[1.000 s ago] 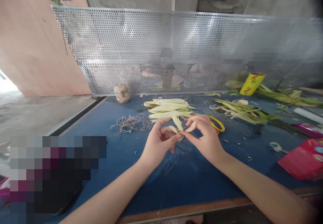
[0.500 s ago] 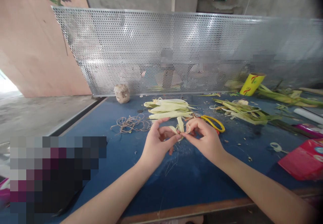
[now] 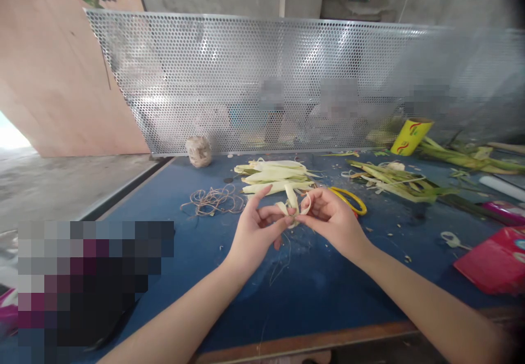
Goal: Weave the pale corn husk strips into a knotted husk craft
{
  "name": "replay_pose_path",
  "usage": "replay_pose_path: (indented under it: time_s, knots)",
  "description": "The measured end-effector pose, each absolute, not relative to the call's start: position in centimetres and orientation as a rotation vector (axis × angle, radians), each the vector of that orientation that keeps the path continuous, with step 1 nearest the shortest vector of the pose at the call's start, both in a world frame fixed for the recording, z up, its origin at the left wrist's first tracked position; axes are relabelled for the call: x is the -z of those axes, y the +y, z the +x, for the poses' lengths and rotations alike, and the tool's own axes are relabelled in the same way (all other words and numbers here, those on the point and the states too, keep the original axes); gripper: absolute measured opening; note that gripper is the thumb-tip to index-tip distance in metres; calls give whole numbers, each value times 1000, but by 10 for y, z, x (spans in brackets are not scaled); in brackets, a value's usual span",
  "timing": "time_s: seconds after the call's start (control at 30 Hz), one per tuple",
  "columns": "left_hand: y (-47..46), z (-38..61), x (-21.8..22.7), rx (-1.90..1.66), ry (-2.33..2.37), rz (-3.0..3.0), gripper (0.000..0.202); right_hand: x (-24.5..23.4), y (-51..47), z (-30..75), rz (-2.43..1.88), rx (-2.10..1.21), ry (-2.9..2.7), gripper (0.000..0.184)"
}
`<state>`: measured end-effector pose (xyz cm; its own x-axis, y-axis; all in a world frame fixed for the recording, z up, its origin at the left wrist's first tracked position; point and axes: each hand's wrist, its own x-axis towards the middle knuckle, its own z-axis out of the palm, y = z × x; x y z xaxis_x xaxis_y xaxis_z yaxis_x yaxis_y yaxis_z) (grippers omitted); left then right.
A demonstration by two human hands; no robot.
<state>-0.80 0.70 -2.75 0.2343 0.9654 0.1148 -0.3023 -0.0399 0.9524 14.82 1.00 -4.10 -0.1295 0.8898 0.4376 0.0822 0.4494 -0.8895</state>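
Between my two hands, above the blue table, is a small bundle of pale corn husk strips with looped ends. My left hand pinches it from the left, thumb against fingertips, index finger raised. From the right, my right hand pinches the bundle's edge near a curled strip. Just beyond the hands lies a stack of pale green corn husks. Yellow-handled scissors rest behind my right hand, partly covered by it. A tangle of thin brown cord lies to the left of my left hand.
On the blue table, a roll of pale twine stands back left, by a perforated metal screen. Green husk scraps, a yellow tube and a red packet are at the right. People sit behind the screen.
My right hand has shifted slightly along the husk bundle, and a curled strip now stands out more beside its fingers. The left hand keeps its pinch nearly unmoved.
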Motion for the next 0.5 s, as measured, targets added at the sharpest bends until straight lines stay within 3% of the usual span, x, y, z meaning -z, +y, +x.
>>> replay_pose_path:
  time_s: [0.23, 0.5]
  knots:
    - [7, -8, 26, -1191, 808, 1149, 95, 39, 8, 149, -846, -961, -1570, 15]
    - [6, -9, 26, -1168, 888, 1238, 98, 40, 9, 149, -886, -768, -1650, 18]
